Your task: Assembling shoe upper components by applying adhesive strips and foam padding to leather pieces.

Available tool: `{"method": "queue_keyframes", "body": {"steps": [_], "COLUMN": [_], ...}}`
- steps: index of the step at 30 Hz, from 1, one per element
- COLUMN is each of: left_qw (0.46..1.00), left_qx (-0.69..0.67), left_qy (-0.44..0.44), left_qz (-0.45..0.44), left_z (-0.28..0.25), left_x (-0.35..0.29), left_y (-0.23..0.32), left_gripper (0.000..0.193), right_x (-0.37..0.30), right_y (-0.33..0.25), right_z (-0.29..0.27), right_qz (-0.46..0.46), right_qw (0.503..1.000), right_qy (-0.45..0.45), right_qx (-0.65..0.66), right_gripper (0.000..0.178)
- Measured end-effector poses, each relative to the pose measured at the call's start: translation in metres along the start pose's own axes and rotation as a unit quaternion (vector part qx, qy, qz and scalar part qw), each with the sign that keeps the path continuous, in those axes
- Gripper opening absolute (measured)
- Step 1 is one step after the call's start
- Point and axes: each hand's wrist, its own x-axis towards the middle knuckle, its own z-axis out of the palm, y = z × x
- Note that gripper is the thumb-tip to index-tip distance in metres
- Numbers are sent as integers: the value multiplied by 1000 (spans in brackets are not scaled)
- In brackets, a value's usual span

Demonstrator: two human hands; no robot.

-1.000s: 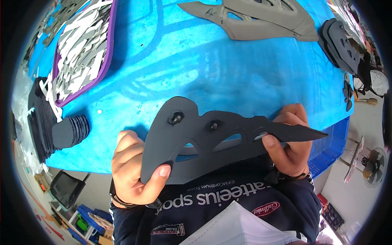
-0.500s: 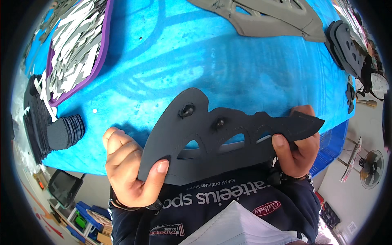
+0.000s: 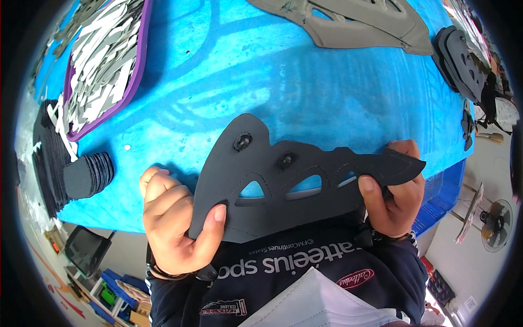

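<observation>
A dark grey panel (image 3: 276, 188) is held up in the lower middle of the frame, in front of the wearer's dark top (image 3: 305, 256) and the near edge of the blue-covered counter (image 3: 207, 103). Its long axis runs left to right, rising slightly toward the right; the broad end with a rounded lobe is at left, the lobe pointing up, and the panel narrows to a tapered tip pointing right. Two black knobs (image 3: 243, 141) stand out from the face along the upper part, and a row of cutouts lies below them, edged with dotted lines. The left hand (image 3: 174, 218) pinches the lower left corner, thumb flat on the face and the other fingers curled behind. The right hand (image 3: 392, 196) pinches the narrow part near the tip, its thumb in front and fingers behind. In the upper left is a purple tray (image 3: 143, 49) filled with pale and grey strips (image 3: 103, 65); below it, at left, stand stacked dark pieces (image 3: 92, 174). Grey-brown panels (image 3: 370, 32) lie at the top, and more dark panels (image 3: 460, 65) are piled at upper right.
</observation>
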Motion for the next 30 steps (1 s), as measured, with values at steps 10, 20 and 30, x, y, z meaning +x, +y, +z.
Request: {"method": "queue_keyframes", "body": {"steps": [10, 20, 30], "left_qw": [1000, 999, 998], "left_qx": [17, 46, 62], "left_qy": [-6, -12, 10], "left_qz": [1, 5, 27], "left_z": [-1, 2, 1], "left_x": [0, -1, -4], "left_y": [0, -1, 0], "left_gripper": [17, 26, 24], "right_x": [-1, 0, 1], "right_y": [-1, -4, -10], "right_z": [2, 4, -1], "right_qz": [3, 4, 3], "right_qw": [1000, 998, 1000], "right_qy": [5, 2, 16], "right_qx": [-4, -55, 2], "right_gripper": [21, 20, 18]}}
